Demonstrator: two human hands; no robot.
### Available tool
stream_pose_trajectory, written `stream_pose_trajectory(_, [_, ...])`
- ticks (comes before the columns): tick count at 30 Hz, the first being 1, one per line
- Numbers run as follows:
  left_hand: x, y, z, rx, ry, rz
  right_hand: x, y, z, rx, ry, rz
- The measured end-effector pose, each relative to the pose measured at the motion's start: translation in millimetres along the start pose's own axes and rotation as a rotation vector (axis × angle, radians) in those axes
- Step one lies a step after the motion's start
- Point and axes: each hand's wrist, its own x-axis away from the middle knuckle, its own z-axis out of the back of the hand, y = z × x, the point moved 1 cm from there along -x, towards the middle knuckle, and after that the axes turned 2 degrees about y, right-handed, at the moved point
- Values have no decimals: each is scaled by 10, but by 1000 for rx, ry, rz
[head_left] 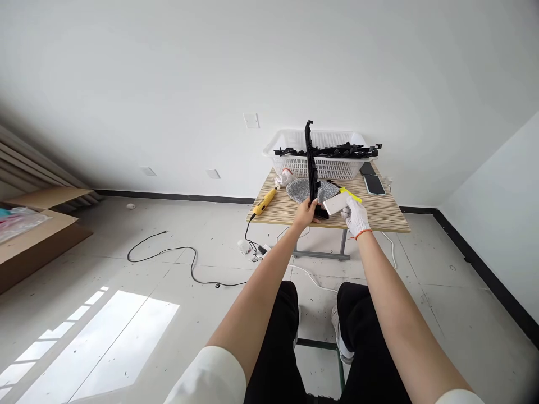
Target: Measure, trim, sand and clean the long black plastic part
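Wooden table (379,216) | left hand (306,211) grips upright black strip (310,163) | gloved right hand (356,216) holds white block (336,203)

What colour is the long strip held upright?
Black; the long strip stands upright in the left hand, head view.

strip in the left hand (306,211): long black strip (310,163), looks like matt plastic.
right hand (356,217): white knitted cloth glove, on a pale smooth block (336,203).
beyond the hands: grey cloth (304,191), rough weave; white plastic basket (295,164), latticed.
left of the hands: yellow tool (265,202), smooth plastic.
right of the hands: phone (374,184), glossy glass face.
under the hands: table (383,216), light wood-grain top, matt.
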Motion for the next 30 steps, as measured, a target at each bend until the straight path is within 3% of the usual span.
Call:
stream_pose_trajectory(13, [-21,-35,6,39,-22,27,25,29,2,58,15,-15])
stream_pose_trajectory(30, [-1,1,24,124,-73,109,-1,-26,69,218,-110,-134])
